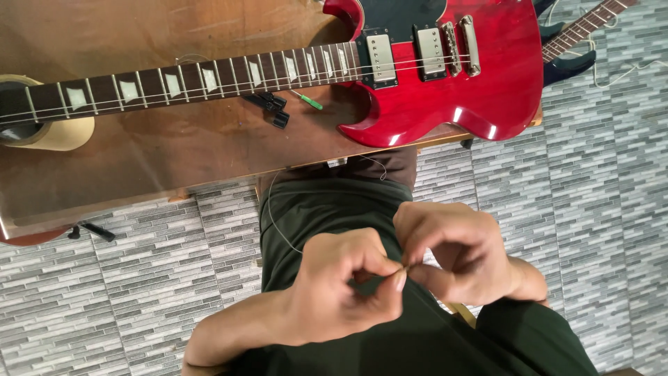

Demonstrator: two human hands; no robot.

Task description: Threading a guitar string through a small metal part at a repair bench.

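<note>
1. The left hand [344, 289] and right hand [456, 251] are meeting just above the lap, fingertips pressed together, both pinching the end of a thin guitar string [278, 230]; the fingers of each hand are curling in tight around that small pinch.
2. The string is looping away from the fingertips to the left, arcing over the dark green trousers [327, 209] and rising toward the desk edge; a second thin curl of wire is showing near the desk edge, by the guitar's lower horn.
3. The knees are sitting over a grey, narrow-tiled floor [591, 209], which is filling both sides of the view.
4. Beyond the knees, a worn brown desk [160, 153] is carrying a red electric guitar [452, 76], lying flat with its body to the right and its neck [174, 83] running left.
5. Just below the neck, a small black tool [271, 108] and a green-handled tool [307, 101] are lying on the desk, partly tucked under the fretboard.
6. At the far left, the neck is resting on a roll of tan tape [49, 132].
7. At the top right, part of a dark blue guitar [577, 42] is lying on the floor behind the red one.
</note>
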